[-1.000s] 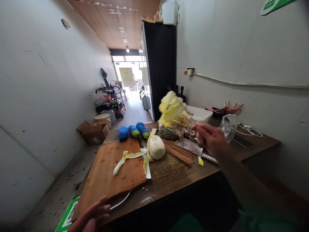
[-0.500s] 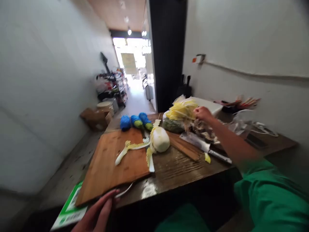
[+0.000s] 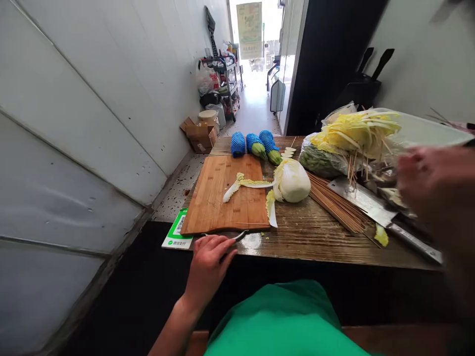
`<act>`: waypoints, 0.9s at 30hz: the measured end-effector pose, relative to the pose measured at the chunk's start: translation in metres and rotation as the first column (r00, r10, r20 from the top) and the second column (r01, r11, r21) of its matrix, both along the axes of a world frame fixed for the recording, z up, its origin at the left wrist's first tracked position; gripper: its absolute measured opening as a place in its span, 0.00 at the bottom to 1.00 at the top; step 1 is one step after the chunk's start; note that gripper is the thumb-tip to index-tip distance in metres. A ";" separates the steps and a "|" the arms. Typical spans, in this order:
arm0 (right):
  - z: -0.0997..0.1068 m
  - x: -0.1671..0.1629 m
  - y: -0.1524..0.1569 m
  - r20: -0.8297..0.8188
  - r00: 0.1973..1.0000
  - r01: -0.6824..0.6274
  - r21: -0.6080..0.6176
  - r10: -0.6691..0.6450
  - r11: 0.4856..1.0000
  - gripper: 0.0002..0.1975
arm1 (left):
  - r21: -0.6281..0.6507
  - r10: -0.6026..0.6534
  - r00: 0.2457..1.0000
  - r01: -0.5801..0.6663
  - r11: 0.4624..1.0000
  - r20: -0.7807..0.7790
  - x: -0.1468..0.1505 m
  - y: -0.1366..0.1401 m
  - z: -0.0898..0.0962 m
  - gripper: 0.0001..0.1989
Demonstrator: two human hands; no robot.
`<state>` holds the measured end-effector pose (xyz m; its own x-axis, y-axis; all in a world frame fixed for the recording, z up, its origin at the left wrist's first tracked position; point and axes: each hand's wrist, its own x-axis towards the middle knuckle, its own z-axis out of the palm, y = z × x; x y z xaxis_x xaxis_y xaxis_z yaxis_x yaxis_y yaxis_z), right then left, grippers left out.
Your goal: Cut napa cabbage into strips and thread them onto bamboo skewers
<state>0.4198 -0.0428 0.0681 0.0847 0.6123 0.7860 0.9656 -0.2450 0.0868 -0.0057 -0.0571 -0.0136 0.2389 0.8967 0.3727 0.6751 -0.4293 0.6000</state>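
My left hand [image 3: 212,253] is closed at the table's front edge, its fingers around a thin, curved, dark-and-silver object [image 3: 241,236] whose kind I cannot make out. Motion blurs my right hand [image 3: 423,173] at the far right; its fingers look curled, but any hold is unclear. Beside it, skewered yellow cabbage leaves [image 3: 356,129] lie piled on a plastic bag of greens [image 3: 319,162]. A wooden cutting board [image 3: 211,205] carries a strip of cabbage leaf [image 3: 233,190]. Right of the board sits a trimmed Chinese cabbage [image 3: 294,182], with another leaf piece [image 3: 272,210] nearby.
A cleaver [image 3: 365,200] lies beside bundled wooden skewers [image 3: 334,202]. Green vegetables in blue netting [image 3: 257,145] are behind the board. A green-and-white payment card [image 3: 176,232] pokes out at the board's left. The wall [image 3: 92,113] is at left; a cardboard box [image 3: 200,136] stands beyond the table.
The view has tilted down and turned. My right hand has moved right, away from the yellow cabbage skewers. My left hand stays by the board's front edge.
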 end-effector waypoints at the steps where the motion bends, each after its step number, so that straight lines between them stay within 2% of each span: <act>1: -0.010 -0.026 -0.010 -0.003 0.991 -0.134 0.003 0.134 0.991 0.22 | 0.020 -0.012 1.000 0.013 1.000 -0.027 0.002 0.001 -0.002 0.10; 2: -0.022 -0.053 -0.017 -0.050 0.949 -0.314 -0.035 0.312 0.949 0.17 | 0.037 -0.021 0.999 0.023 0.999 -0.036 0.005 0.002 -0.002 0.10; 3: -0.034 -0.078 -0.021 -0.138 0.881 -0.465 -0.083 0.452 0.881 0.15 | 0.054 -0.027 0.999 0.029 0.998 -0.036 0.009 0.005 -0.002 0.10; 4: -0.047 -0.102 -0.023 -0.213 0.816 -0.568 -0.130 0.537 0.812 0.14 | 0.070 -0.033 0.999 0.036 0.997 -0.035 0.013 0.008 -0.001 0.10; 6: -0.070 -0.140 -0.020 -0.298 0.757 -0.650 -0.249 0.581 0.718 0.19 | 0.092 -0.050 0.997 0.055 0.994 -0.057 0.023 0.016 0.003 0.12; 7: -0.079 -0.155 -0.017 -0.333 0.748 -0.660 -0.281 0.575 0.696 0.21 | 0.094 -0.061 0.995 0.068 0.993 -0.074 0.028 0.020 0.004 0.13; 10: -0.098 -0.177 -0.006 -0.377 0.745 -0.660 -0.302 0.550 0.688 0.18 | 0.063 -0.097 0.991 0.103 0.993 -0.094 0.041 0.035 0.003 0.12; 13: -0.103 -0.178 0.000 -0.364 0.739 -0.670 -0.310 0.567 0.674 0.12 | 0.046 -0.121 0.985 0.127 0.991 -0.120 0.045 0.045 -0.001 0.10; 17: -0.090 -0.167 0.002 -0.371 0.670 -0.737 -0.229 0.644 0.636 0.10 | -0.004 -0.219 0.968 0.220 0.975 -0.126 0.043 0.052 0.002 0.08; 20: -0.073 -0.162 0.006 -0.374 0.616 -0.786 -0.236 0.694 0.571 0.10 | -0.111 -0.288 0.957 0.291 0.950 0.042 0.042 0.057 0.010 0.07; 23: -0.067 -0.163 0.014 -0.318 0.651 -0.759 -0.304 0.689 0.576 0.10 | -0.185 -0.283 0.941 0.316 0.930 0.185 0.043 0.064 0.014 0.10; 25: -0.071 -0.165 0.020 -0.301 0.655 -0.755 -0.299 0.693 0.583 0.11 | -0.159 -0.281 0.950 0.301 0.940 0.134 0.041 0.069 0.012 0.09; 27: -0.078 -0.164 0.024 -0.313 0.634 -0.773 -0.279 0.707 0.569 0.11 | -0.108 -0.287 0.957 0.291 0.951 0.045 0.038 0.075 0.011 0.08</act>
<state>0.2558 -0.0185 -0.0096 -0.4347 0.7377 0.5166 0.7997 0.5799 -0.1553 0.0320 0.0183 -0.0029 0.4847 0.8272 0.2844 0.5141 -0.5324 0.6725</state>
